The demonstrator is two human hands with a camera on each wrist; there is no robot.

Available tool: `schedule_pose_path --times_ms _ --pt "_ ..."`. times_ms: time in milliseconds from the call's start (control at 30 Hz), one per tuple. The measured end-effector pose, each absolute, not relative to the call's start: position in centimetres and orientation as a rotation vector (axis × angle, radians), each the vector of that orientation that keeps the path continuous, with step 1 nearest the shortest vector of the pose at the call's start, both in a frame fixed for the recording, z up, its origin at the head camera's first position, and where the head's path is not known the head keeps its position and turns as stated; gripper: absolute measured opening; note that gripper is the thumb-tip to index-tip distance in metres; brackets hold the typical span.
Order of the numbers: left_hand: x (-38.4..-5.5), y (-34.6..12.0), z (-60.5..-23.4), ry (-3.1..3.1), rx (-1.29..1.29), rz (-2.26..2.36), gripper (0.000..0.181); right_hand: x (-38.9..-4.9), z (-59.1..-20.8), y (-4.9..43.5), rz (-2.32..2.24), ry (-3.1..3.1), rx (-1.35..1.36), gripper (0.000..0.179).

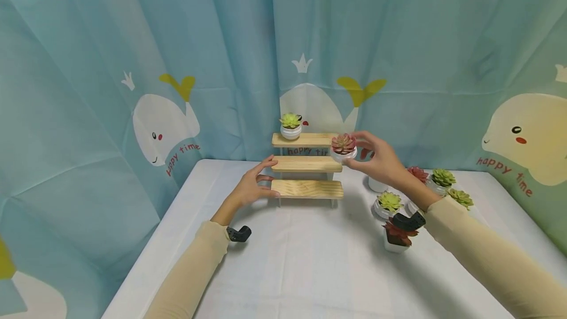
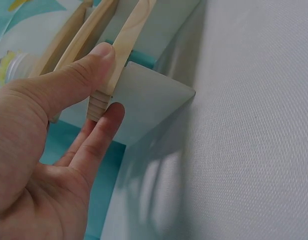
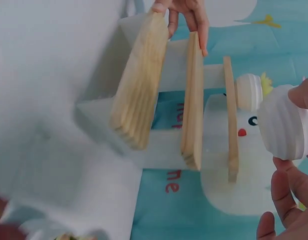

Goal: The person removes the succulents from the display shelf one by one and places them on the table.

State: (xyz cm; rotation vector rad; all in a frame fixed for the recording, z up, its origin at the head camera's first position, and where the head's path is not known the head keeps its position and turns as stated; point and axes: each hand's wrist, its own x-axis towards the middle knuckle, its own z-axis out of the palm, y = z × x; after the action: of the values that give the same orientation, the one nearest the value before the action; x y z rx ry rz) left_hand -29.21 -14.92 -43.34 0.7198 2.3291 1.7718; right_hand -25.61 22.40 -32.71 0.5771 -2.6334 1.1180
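Note:
A three-step wooden plant stand (image 1: 307, 189) with pale side supports stands near the back of the table. My left hand (image 1: 248, 188) is at its left end, with thumb and fingers pinching the end of the lowest board (image 2: 125, 52). My right hand (image 1: 381, 161) holds a pink artificial succulent (image 1: 343, 144) in a ribbed white pot (image 3: 283, 122), raised off the table beside the right ends of the upper boards. At the left of the top board sits a light green succulent (image 1: 290, 127) in a round white pot.
On the right of the white-covered table (image 1: 310, 260) several potted succulents are grouped, among them a light green one (image 1: 390, 202) and a dark red one (image 1: 400, 234) in a square pot. My right forearm partly covers them. A blue whale-print curtain (image 1: 230, 63) hangs behind.

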Motion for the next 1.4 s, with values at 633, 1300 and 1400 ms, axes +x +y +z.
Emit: schedule_pose_path --times_ms 633,1300,1400 --pt "-29.2 -15.0 -43.2 2.313 0.730 1.781 0.091 -19.2 -32.9 30.1 1.018 -2.670 0.423 0.063" --pt "-29.4 -15.1 -43.5 2.309 0.767 1.774 0.090 -14.6 -36.5 36.0 1.004 -2.666 0.266 0.060" --pt "-29.4 -15.1 -43.6 2.311 0.767 1.769 0.090 -14.0 -37.3 36.6 1.024 -2.666 0.241 0.058"
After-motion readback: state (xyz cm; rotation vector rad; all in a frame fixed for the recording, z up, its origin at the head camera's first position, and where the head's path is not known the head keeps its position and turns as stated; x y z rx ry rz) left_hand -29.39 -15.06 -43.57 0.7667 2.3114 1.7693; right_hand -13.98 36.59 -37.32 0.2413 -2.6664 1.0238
